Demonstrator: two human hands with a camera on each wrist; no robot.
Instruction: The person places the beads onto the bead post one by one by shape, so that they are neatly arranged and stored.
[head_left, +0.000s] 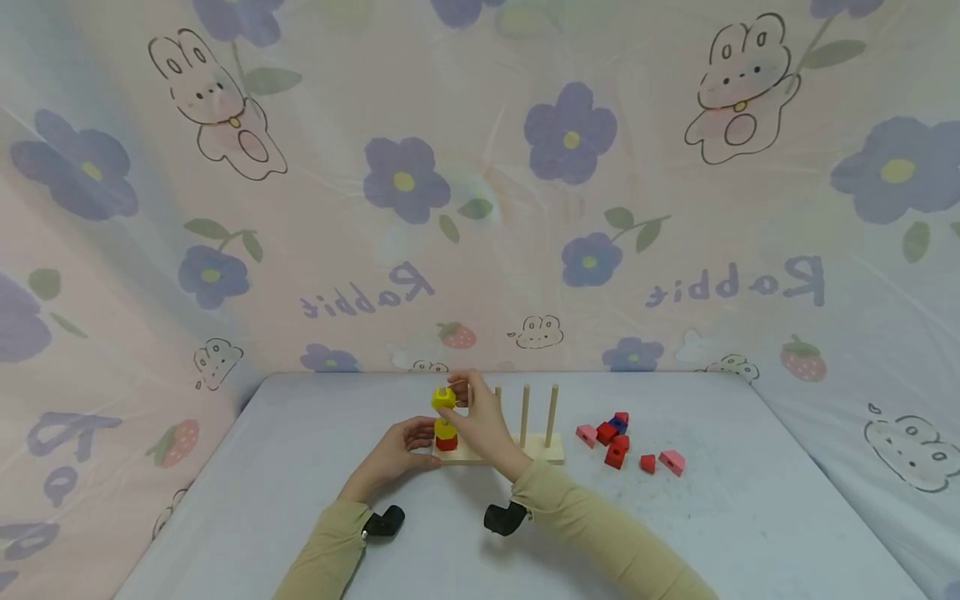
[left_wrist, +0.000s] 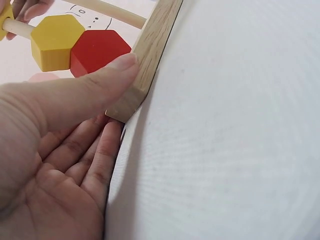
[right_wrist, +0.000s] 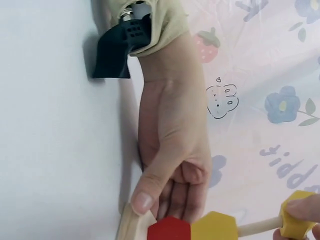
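A wooden peg stand [head_left: 556, 451] with several upright pegs lies on the table. At its left end a red hexagonal block [head_left: 446, 443] sits on the base, with a yellow hexagonal block [left_wrist: 57, 42] directly above it on the same peg. My right hand [head_left: 483, 423] pinches another yellow block [head_left: 443, 397] near the top of that peg, apart from the lower two; the peg's tip shows in its hole. My left hand [head_left: 397, 452] grips the left end of the stand, thumb on its front edge and fingers at the end. My right forearm and hand partly hide the middle pegs.
Right of the stand lie loose blocks: a pink block [head_left: 672, 462], another pink block [head_left: 587, 434], several red ones, including a red block [head_left: 615, 455], and a dark blue block [head_left: 618, 425]. Bare pegs [head_left: 525, 417] rise at the stand's right. A patterned curtain [head_left: 480, 250] hangs behind the table.
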